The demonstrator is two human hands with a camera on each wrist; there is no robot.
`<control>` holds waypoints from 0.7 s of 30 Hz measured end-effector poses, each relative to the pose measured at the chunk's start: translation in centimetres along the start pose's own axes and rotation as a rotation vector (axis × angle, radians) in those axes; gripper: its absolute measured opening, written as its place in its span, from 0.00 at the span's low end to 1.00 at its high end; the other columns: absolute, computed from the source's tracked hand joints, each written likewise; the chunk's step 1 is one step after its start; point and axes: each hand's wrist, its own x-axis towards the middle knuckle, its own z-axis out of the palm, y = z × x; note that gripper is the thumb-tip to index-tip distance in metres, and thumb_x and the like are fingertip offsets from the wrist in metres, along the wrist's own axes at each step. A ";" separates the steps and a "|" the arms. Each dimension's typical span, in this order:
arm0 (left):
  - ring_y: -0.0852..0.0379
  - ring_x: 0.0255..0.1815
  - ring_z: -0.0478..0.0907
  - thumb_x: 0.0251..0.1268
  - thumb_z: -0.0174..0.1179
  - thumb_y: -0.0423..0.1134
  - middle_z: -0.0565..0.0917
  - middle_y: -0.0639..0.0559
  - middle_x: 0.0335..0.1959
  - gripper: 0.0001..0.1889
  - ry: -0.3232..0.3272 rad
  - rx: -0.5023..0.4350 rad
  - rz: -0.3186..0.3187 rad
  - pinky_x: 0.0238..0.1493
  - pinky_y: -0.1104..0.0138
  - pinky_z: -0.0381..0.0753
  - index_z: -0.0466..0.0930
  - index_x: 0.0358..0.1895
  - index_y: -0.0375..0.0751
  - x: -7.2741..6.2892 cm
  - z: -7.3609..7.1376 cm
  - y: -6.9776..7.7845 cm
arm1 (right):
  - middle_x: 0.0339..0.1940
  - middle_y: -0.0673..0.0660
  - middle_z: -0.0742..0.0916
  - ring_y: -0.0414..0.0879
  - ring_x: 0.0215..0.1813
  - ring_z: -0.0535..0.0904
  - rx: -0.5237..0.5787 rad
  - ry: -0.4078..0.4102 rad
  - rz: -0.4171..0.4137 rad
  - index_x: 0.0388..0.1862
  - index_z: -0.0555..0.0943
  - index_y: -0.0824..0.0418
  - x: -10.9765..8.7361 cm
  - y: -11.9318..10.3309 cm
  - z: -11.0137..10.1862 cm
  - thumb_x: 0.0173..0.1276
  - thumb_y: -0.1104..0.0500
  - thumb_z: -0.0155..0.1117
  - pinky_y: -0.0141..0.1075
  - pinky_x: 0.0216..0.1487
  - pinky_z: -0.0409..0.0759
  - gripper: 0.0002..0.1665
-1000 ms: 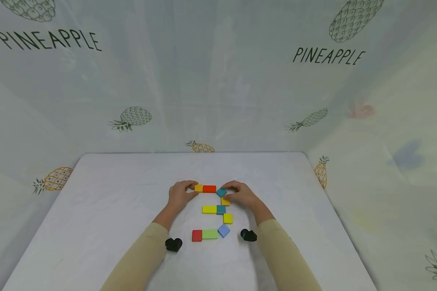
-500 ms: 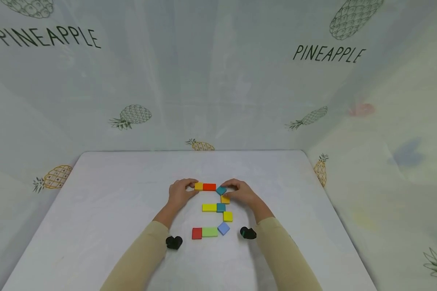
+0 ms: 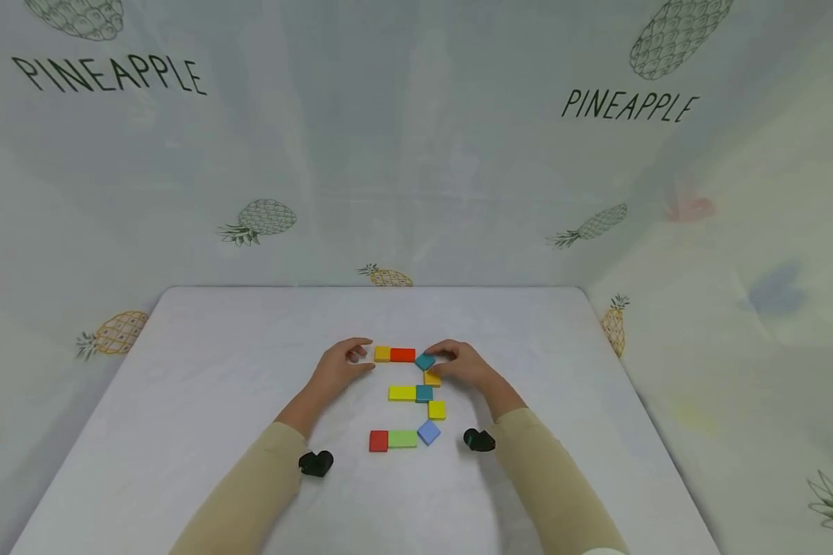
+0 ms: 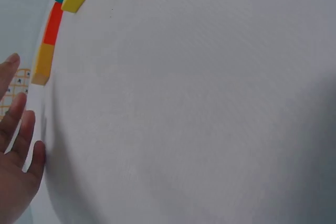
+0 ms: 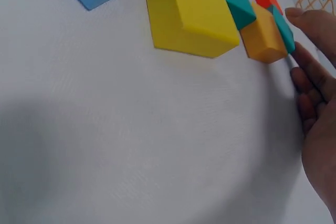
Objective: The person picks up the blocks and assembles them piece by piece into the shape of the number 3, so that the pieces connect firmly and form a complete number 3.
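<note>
My left hand (image 3: 336,368) is just left of the orange-yellow block (image 3: 382,354) at the left end of the top row. Its fingers are spread and a small gap separates them from the block, as the left wrist view shows. Beside that block lies a red block (image 3: 403,354). My right hand (image 3: 463,364) pinches the turned teal block (image 3: 425,361) at the row's right end between thumb and finger. An orange block (image 3: 432,378) touches it from below, partly hidden by the thumb.
Below lie a yellow block (image 3: 402,393), a second teal block (image 3: 424,393) and a yellow square block (image 3: 436,410). A red square block (image 3: 378,441), a green block (image 3: 403,438) and a turned blue block (image 3: 428,432) form the bottom row on the white table (image 3: 250,324).
My left hand has let go of the orange-yellow block and moved slightly left. The right hand stays at the teal block. The head view has shifted slightly.
</note>
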 end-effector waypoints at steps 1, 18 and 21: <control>0.52 0.44 0.73 0.58 0.71 0.40 0.80 0.52 0.44 0.26 -0.005 0.002 0.000 0.48 0.59 0.76 0.77 0.61 0.46 -0.1 -0.1 0.1 | 0.56 0.49 0.80 0.51 0.59 0.71 -0.007 -0.001 0.005 0.50 0.84 0.46 0.0 -0.1 -0.1 0.61 0.56 0.72 0.50 0.64 0.67 0.17; 0.50 0.52 0.76 0.54 0.74 0.41 0.79 0.52 0.53 0.30 -0.078 0.230 0.155 0.51 0.59 0.78 0.76 0.62 0.49 -3.0 -2.8 3.8 | 0.59 0.52 0.80 0.54 0.65 0.70 -0.208 0.016 -0.192 0.56 0.82 0.58 -3.3 -5.0 -3.1 0.65 0.59 0.69 0.54 0.65 0.66 0.20; 0.47 0.56 0.75 0.55 0.73 0.43 0.77 0.51 0.57 0.30 -0.067 0.256 0.191 0.54 0.56 0.77 0.76 0.63 0.49 -4.1 -3.8 4.3 | 0.62 0.53 0.79 0.54 0.67 0.68 -0.361 0.026 -0.239 0.57 0.82 0.56 -5.0 -5.8 -3.8 0.66 0.56 0.68 0.55 0.66 0.65 0.20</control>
